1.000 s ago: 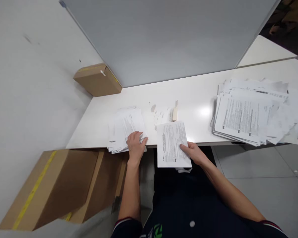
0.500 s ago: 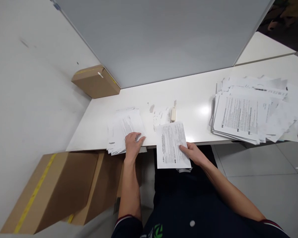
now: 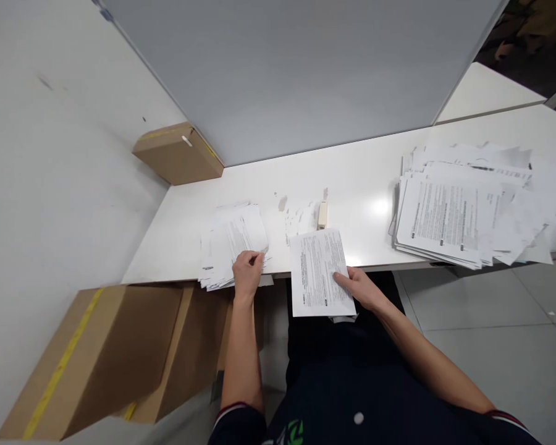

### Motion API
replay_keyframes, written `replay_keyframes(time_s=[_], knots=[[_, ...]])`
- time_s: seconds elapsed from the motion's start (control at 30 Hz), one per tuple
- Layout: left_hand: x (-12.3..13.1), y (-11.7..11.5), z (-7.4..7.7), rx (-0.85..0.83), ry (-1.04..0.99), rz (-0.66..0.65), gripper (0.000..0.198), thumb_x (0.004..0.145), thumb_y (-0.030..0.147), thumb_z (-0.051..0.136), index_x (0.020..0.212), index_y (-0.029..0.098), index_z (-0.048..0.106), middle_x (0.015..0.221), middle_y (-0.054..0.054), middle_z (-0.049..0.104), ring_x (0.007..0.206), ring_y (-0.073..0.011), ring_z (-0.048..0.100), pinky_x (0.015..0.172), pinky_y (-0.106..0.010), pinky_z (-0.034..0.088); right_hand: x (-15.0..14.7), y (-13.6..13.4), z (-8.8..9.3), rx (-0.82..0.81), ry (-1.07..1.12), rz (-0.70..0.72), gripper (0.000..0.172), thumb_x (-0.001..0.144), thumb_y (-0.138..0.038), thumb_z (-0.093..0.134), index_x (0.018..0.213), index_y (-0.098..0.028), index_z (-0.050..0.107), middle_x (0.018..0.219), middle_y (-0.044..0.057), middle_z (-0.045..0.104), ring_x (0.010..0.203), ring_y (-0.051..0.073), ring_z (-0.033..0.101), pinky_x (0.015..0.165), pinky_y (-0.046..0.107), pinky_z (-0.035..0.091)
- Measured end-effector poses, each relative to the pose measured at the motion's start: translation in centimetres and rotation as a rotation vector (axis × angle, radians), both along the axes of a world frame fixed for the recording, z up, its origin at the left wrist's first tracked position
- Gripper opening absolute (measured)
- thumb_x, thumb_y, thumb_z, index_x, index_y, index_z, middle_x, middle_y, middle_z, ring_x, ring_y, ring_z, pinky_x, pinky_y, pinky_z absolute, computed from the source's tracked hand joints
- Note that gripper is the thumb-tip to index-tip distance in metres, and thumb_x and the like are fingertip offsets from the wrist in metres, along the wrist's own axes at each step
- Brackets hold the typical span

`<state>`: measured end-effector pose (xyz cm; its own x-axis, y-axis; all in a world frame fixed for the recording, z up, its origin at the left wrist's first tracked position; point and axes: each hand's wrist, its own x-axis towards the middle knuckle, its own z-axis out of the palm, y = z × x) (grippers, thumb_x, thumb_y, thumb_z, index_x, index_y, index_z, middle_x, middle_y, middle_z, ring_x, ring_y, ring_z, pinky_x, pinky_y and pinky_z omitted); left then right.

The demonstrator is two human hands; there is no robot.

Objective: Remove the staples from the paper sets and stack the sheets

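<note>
The left hand [image 3: 248, 272] lies on the near right corner of a small stack [image 3: 227, 241] of papers at the near edge of the bench [image 3: 352, 179]. Its fingers are curled down on the top sheets. Whether the thumb grips underneath I cannot tell.

The right hand [image 3: 359, 287] is clamped on a printed sheet [image 3: 317, 269], thumb on top at its right edge and fingers hidden below. The sheet's far half rests on the bench and its near half hangs past the edge toward the person's lap.

The paper looks light, thin and limp. A single sheet would probably sag if held by one corner and slide easily on the smooth white top, so a pinch at an edge or a flat palm should hold it best. The small stack is fanned and would likely shift unless pressed from above.

Just beyond the sheet lie paper scraps [image 3: 299, 216] and a small cream object [image 3: 323, 214], perhaps a stapler. A large loose pile [image 3: 463, 210] sits well to the right, and a cardboard box [image 3: 178, 154] stands in the far left corner against a grey partition [image 3: 306, 74]. More boxes [image 3: 97, 352] stand on the floor, near left.
</note>
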<state>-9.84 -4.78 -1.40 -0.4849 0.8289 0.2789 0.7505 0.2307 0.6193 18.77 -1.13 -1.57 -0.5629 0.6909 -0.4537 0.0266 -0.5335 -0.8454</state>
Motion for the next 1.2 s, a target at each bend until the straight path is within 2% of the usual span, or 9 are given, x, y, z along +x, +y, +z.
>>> replay_keyframes(time_s=[0.17, 0.27, 0.43, 0.6, 0.83, 0.93, 1.07, 1.13, 1.2], knots=[[-0.1, -0.1, 0.6, 0.055, -0.247, 0.130, 0.020, 0.066, 0.037, 0.064, 0.064, 0.017, 0.059, 0.064, 0.001, 0.058, 0.063, -0.0126, 0.054, 0.061, -0.024, 0.043, 0.0, -0.1, -0.2, 0.002, 0.012, 0.006, 0.030, 0.080, -0.037, 0.056, 0.101, -0.015, 0.062, 0.093, 0.008, 0.069, 0.080, 0.022, 0.066, 0.072, 0.037, 0.054], [1.0, -0.9, 1.7, 0.181, -0.250, 0.101, 0.019, 0.071, 0.036, 0.061, 0.068, 0.017, 0.059, 0.072, -0.001, 0.060, 0.071, -0.0130, 0.057, 0.068, -0.025, 0.046, -0.2, -0.1, -0.1, -0.002, 0.002, 0.002, 0.030, 0.079, -0.037, 0.056, 0.099, -0.015, 0.062, 0.092, 0.009, 0.069, 0.080, 0.023, 0.066, 0.071, 0.036, 0.053], [6.2, -3.0, 3.0, 0.232, -0.116, -0.234, 0.007, 0.078, 0.024, 0.056, 0.075, 0.018, 0.058, 0.090, -0.004, 0.064, 0.091, -0.0154, 0.060, 0.083, -0.032, 0.048, -0.6, -0.2, -0.2, -0.030, 0.018, -0.023, 0.033, 0.080, -0.042, 0.054, 0.095, -0.015, 0.063, 0.090, 0.009, 0.069, 0.079, 0.023, 0.066, 0.073, 0.036, 0.053], [11.9, -4.6, 1.5, 0.150, -0.084, -0.574, 0.009, 0.081, 0.019, 0.051, 0.083, 0.020, 0.059, 0.090, -0.005, 0.065, 0.095, -0.0177, 0.060, 0.085, -0.035, 0.050, -1.1, -0.2, -0.7, -0.067, 0.064, -0.075, 0.041, 0.080, -0.050, 0.049, 0.092, -0.014, 0.063, 0.086, 0.010, 0.069, 0.076, 0.022, 0.065, 0.070, 0.033, 0.052], [14.5, -5.6, 0.5, 0.142, -0.040, -0.802, 0.012, 0.079, 0.023, 0.054, 0.089, 0.023, 0.060, 0.087, -0.006, 0.066, 0.098, -0.0223, 0.059, 0.089, -0.043, 0.046, -1.1, -0.5, -1.0, 0.101, 0.040, -0.074, 0.034, 0.072, -0.037, 0.062, 0.096, -0.013, 0.061, 0.088, 0.006, 0.068, 0.083, 0.021, 0.062, 0.074, 0.032, 0.048], [13.1, -5.8, 0.3, 0.159, -0.059, -0.645, 0.018, 0.074, 0.032, 0.061, 0.089, 0.022, 0.059, 0.089, -0.007, 0.065, 0.095, -0.0231, 0.059, 0.087, -0.042, 0.045, -0.8, -0.6, -1.3, 0.083, -0.004, -0.068, 0.031, 0.072, -0.034, 0.062, 0.095, -0.013, 0.061, 0.085, 0.006, 0.068, 0.079, 0.021, 0.062, 0.072, 0.034, 0.049], [9.9, -5.8, -0.7, 0.012, -0.280, -0.029, 0.024, 0.080, 0.040, 0.051, 0.088, 0.018, 0.056, 0.084, -0.008, 0.062, 0.081, -0.0206, 0.059, 0.073, -0.037, 0.048, -0.1, -0.8, -1.6, 0.035, -0.010, -0.045, 0.034, 0.074, -0.034, 0.060, 0.101, -0.014, 0.060, 0.087, 0.006, 0.069, 0.077, 0.022, 0.064, 0.069, 0.035, 0.050], [8.8, -5.4, -0.9, -0.096, -0.502, 0.019, 0.033, 0.079, 0.044, 0.050, 0.095, 0.016, 0.055, 0.087, -0.009, 0.063, 0.080, -0.0197, 0.060, 0.071, -0.035, 0.049, 0.2, -1.1, -1.3, 0.062, -0.012, -0.049, 0.036, 0.074, -0.036, 0.059, 0.104, -0.015, 0.060, 0.088, 0.006, 0.069, 0.079, 0.022, 0.064, 0.070, 0.034, 0.050], [8.5, -4.8, -0.6, -0.106, -0.722, -0.098, 0.038, 0.079, 0.045, 0.050, 0.104, 0.015, 0.053, 0.094, -0.010, 0.064, 0.084, -0.0186, 0.061, 0.075, -0.033, 0.049, 0.3, -1.2, -0.7, 0.117, -0.015, -0.044, 0.037, 0.075, -0.037, 0.058, 0.105, -0.015, 0.060, 0.089, 0.007, 0.069, 0.080, 0.022, 0.064, 0.071, 0.034, 0.050]])
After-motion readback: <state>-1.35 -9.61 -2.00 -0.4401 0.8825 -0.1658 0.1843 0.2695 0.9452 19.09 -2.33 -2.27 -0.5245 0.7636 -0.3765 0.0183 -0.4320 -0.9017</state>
